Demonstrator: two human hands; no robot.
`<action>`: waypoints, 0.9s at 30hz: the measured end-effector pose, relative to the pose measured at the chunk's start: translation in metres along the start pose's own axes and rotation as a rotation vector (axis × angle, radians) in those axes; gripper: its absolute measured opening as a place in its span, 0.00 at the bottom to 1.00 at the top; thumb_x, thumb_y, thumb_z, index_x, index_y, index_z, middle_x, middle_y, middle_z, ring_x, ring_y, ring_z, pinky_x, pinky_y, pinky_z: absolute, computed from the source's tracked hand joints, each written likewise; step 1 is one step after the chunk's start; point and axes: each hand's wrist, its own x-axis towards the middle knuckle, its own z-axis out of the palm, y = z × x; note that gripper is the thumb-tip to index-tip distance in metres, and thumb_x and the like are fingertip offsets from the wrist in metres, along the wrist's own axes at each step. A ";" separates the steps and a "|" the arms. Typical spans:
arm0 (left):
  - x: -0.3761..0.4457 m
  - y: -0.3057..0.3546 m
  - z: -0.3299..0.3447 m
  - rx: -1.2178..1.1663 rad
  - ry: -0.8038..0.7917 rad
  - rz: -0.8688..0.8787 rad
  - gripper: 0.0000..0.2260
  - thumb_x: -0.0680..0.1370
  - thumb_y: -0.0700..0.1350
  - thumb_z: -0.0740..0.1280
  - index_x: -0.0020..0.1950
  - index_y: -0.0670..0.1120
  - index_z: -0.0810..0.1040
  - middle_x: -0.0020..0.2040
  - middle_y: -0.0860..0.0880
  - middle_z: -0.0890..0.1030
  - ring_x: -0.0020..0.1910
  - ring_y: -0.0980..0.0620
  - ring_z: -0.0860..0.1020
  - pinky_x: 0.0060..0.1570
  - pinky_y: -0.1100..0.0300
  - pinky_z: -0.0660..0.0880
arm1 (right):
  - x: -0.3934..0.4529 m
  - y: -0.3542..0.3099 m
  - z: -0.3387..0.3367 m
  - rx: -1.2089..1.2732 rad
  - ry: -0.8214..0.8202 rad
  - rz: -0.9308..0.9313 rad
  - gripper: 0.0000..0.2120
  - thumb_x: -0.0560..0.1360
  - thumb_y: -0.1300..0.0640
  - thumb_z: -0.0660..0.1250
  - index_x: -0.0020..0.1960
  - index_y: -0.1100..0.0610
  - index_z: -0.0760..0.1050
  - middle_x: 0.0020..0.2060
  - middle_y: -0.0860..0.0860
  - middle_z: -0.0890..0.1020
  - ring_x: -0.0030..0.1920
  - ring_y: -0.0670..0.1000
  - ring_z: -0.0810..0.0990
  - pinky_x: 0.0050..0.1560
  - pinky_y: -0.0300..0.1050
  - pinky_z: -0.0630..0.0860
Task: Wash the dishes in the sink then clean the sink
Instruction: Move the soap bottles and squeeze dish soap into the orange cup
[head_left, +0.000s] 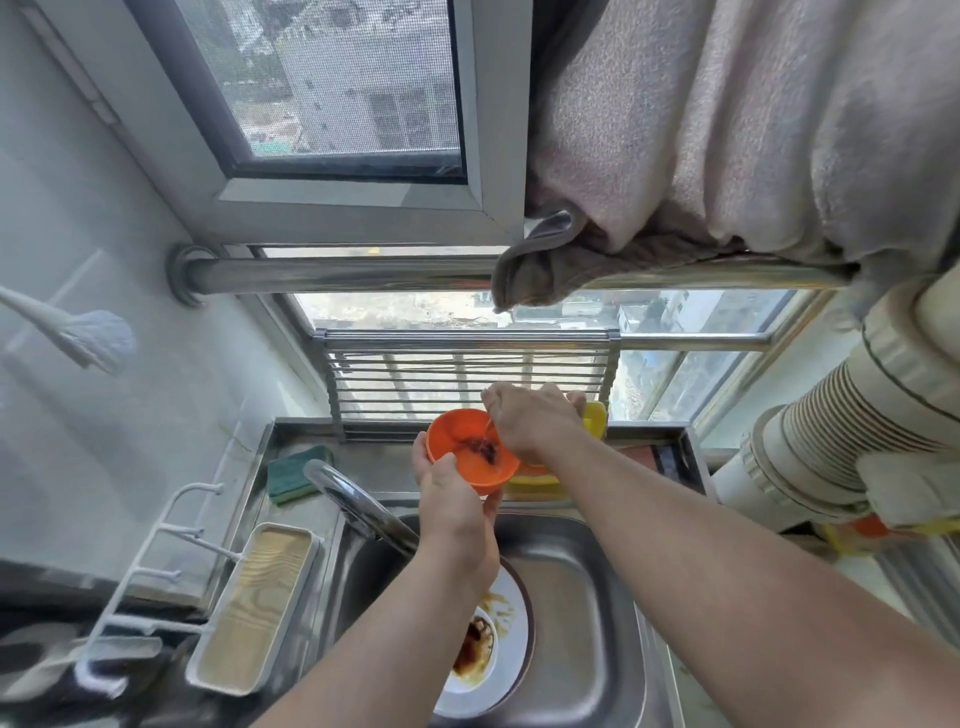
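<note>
Far left: white rack (156, 561) w/ hooks on the wall, then a tray (254, 605) on the counter edge. A green sponge (296, 473) lies on the steel ledge behind the tap (358, 504), untouched & dry-looking as far as I can tell. No water visible from the tap.

Centre: left hand (452, 499) grips the orange bowl (467, 449) by its near rim, held up over the back of the sink (597, 597), tilted toward the camera. Dark residue sits inside, so not clean yet. Below the left forearm a white plate (506, 623) lies in the basin w/ brown sauce smears; a smaller dish may sit on it, can't tell.

Right of the bowl: right hand (535, 421) is at the bowl's far rim, fingers curled; it seems to pinch sth thin, but what it is I can't tell. Behind it a yellow item (595, 415) on the ledge, partly hidden.

Judgement: early stage. No dish looks washed, no suds, sponge unused. Left: bowl, plate, rinse, then scrub the sink itself.
</note>
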 end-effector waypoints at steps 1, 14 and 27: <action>0.000 0.000 0.000 0.002 0.009 -0.008 0.20 0.89 0.48 0.53 0.79 0.64 0.63 0.67 0.47 0.76 0.62 0.46 0.77 0.56 0.48 0.78 | -0.001 0.001 -0.004 0.020 -0.009 0.001 0.22 0.87 0.41 0.42 0.65 0.43 0.73 0.66 0.49 0.79 0.72 0.58 0.68 0.67 0.64 0.59; -0.002 -0.001 -0.002 -0.011 0.002 -0.015 0.19 0.89 0.49 0.52 0.79 0.64 0.64 0.69 0.45 0.75 0.66 0.43 0.76 0.58 0.47 0.78 | -0.007 0.000 -0.018 0.001 -0.059 -0.048 0.16 0.88 0.47 0.46 0.62 0.42 0.72 0.69 0.49 0.76 0.73 0.60 0.68 0.72 0.67 0.59; -0.004 -0.001 0.000 -0.002 -0.002 -0.010 0.19 0.89 0.48 0.53 0.79 0.64 0.64 0.68 0.45 0.75 0.64 0.43 0.77 0.58 0.47 0.79 | 0.001 0.002 -0.006 -0.045 -0.026 -0.040 0.22 0.87 0.42 0.44 0.70 0.44 0.72 0.70 0.50 0.77 0.74 0.59 0.66 0.70 0.67 0.57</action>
